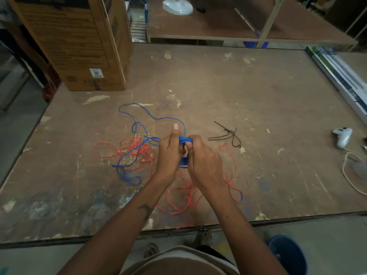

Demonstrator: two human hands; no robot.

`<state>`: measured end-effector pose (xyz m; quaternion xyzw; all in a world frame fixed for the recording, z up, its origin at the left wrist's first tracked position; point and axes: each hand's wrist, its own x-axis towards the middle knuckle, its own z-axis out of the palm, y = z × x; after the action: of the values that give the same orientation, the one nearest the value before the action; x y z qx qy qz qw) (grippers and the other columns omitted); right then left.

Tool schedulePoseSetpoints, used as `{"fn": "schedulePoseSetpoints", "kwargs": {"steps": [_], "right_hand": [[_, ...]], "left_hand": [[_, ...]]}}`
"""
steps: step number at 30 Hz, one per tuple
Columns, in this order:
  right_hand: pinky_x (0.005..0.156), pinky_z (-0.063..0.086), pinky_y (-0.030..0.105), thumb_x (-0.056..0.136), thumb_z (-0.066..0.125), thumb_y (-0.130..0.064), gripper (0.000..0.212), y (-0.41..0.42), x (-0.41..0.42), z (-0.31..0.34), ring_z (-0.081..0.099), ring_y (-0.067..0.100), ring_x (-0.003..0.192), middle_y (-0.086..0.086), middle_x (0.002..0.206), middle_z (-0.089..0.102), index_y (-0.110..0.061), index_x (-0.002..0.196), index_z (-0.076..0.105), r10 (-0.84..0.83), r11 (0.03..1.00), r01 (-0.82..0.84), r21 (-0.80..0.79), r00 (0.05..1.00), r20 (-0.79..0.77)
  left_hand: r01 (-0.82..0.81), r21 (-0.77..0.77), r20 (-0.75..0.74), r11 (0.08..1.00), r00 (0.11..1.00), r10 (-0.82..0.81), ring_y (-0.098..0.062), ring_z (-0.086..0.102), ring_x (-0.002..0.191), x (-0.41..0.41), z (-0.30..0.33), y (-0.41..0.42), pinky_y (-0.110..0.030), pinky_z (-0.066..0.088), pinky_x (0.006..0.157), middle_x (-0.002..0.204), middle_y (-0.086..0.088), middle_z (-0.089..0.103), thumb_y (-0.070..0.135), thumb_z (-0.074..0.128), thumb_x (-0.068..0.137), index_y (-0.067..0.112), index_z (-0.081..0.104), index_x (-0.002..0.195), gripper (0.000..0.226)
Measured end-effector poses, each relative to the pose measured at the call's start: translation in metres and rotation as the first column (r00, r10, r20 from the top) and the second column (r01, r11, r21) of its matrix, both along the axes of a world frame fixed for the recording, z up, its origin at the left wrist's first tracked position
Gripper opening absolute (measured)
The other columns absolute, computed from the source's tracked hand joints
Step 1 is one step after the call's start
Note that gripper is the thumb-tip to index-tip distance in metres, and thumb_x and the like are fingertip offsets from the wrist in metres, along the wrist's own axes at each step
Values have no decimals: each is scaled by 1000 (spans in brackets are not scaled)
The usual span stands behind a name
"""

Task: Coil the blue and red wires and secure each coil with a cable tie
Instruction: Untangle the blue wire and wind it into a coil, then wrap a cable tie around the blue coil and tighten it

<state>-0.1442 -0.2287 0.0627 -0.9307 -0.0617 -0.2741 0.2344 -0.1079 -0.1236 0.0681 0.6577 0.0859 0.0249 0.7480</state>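
A small coil of blue wire (184, 140) sits wound around my left hand (168, 155), whose thumb points up. My right hand (202, 161) grips the same coil from the right, fingers curled over its top. The loose rest of the blue wire (137, 124) trails left across the table in open loops. Red wire (137, 150) lies tangled under it at the left and runs in loose loops beneath my forearms toward the front edge. Black cable ties (228, 135) lie on the table to the right of my hands.
A worn wooden table (258, 96) carries everything. A tall cardboard box (79, 46) stands at the back left. A white game controller (342, 136) with a white cord lies at the right edge. A blue bucket (288, 255) stands on the floor at front right.
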Motion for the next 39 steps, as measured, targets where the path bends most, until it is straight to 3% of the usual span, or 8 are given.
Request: {"fn": "schedulePoseSetpoints", "kwargs": {"steps": [6, 10, 15, 25, 28, 34, 37, 39], "right_hand": [[60, 40, 38, 110, 47, -34, 28, -48, 22, -8, 64, 25, 57, 0, 69, 65, -15, 100, 65, -76, 959, 114, -260, 985, 152], [68, 35, 41, 117, 24, -37, 44, -66, 33, -27, 63, 25, 51, -2, 58, 62, -15, 105, 60, -110, 970, 125, -207, 991, 79], [69, 44, 41, 113, 31, -39, 36, -91, 46, -34, 65, 27, 52, 1, 55, 64, -18, 109, 59, -121, 976, 117, -183, 992, -16], [67, 45, 39, 116, 32, -33, 40, -153, 80, -68, 53, 21, 43, -4, 52, 55, -15, 99, 64, -148, 912, 162, -376, 987, 65], [71, 39, 42, 115, 34, -36, 37, -153, 89, -68, 59, 25, 53, -2, 60, 61, -18, 100, 62, -103, 941, 87, -327, 994, -32], [89, 43, 46, 114, 20, -47, 57, -166, 109, -86, 65, 27, 95, 0, 98, 72, -21, 107, 70, -52, 998, 61, 15, 938, -343], [88, 48, 44, 105, 56, -23, 20, -182, 132, -109, 68, 30, 101, 3, 107, 73, -19, 117, 72, -57, 992, 8, -128, 919, -389], [86, 53, 43, 89, 67, -8, 32, -189, 145, -119, 66, 30, 103, 3, 110, 70, -18, 118, 71, -63, 957, -77, -281, 887, -458]], "left_hand": [[307, -251, -181, 918, 917, -356, -10, 57, 61, 13, -14, -21, -24, 45, 60, 65, 3, 55, 61, 50, 104, 21, 57, 69, 54], [111, -150, -265, 982, 953, -148, -10, 41, 41, 31, -15, -60, -26, 36, 46, 47, 3, 44, 32, 53, 108, 18, 46, 59, 52], [-146, 21, -246, 989, 958, 147, -14, 39, 50, 47, -32, -103, -30, 33, 52, 54, 3, 43, 28, 54, 103, 23, 45, 57, 48], [153, 55, -436, 987, 893, -115, -16, 43, 39, 83, -55, -137, -30, 36, 52, 44, 4, 44, 40, 53, 106, 17, 49, 56, 55], [-72, 132, -357, 989, 927, 115, -17, 46, 50, 85, -67, -152, -35, 37, 59, 51, 4, 52, 36, 56, 98, 20, 52, 50, 51], [-117, 362, -180, 925, 965, 192, -19, 31, 54, 98, -82, -147, -40, 28, 59, 54, 3, 34, 36, 53, 98, 21, 36, 55, 49], [-93, 380, -172, 920, 970, 169, -19, 29, 55, 106, -94, -146, -40, 26, 58, 56, 1, 31, 40, 52, 100, 22, 32, 58, 49], [-86, 398, -166, 914, 972, 164, -18, 29, 54, 109, -102, -146, -40, 26, 59, 56, 2, 30, 40, 52, 101, 22, 32, 58, 51]]}}
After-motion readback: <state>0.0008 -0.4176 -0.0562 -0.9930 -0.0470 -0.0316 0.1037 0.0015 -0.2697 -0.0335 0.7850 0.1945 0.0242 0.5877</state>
